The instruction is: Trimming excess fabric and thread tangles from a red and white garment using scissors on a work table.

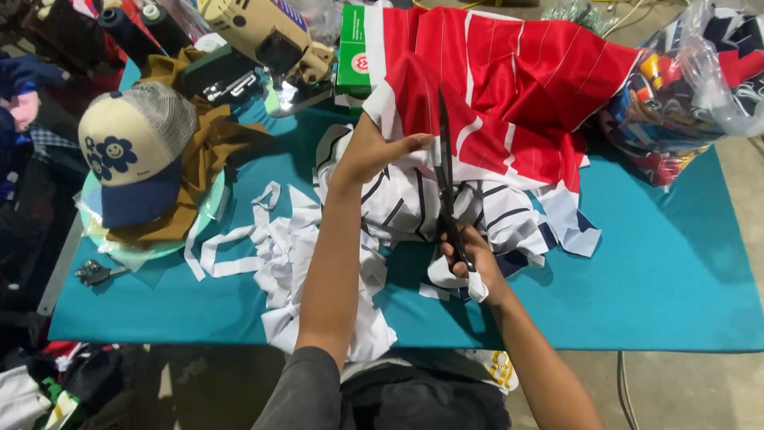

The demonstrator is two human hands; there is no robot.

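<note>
Teal cloth covers the counter (652,271), and places here are told from the one pair of black scissors (446,179) at its middle. Far to the left of the scissors lies one cream and navy cap (131,151) on brown fabric (211,143), with a small grey clip (94,273) below it at the counter's edge. Nearer, still left, white fabric strips (255,247) lie in a loose heap. Just left of the blades the left hand (370,151) has its grip pressed together on the edge of the red and white striped cloth (509,87), holding it up. The right hand (469,259), below the blades, has its grip closed through the scissors' handles; the blades point away from the person, into the cloth. Under them lies one white cloth with dark stripes (406,203). Far right of the scissors sits one clear plastic bag (692,87) of coloured garments.
</note>
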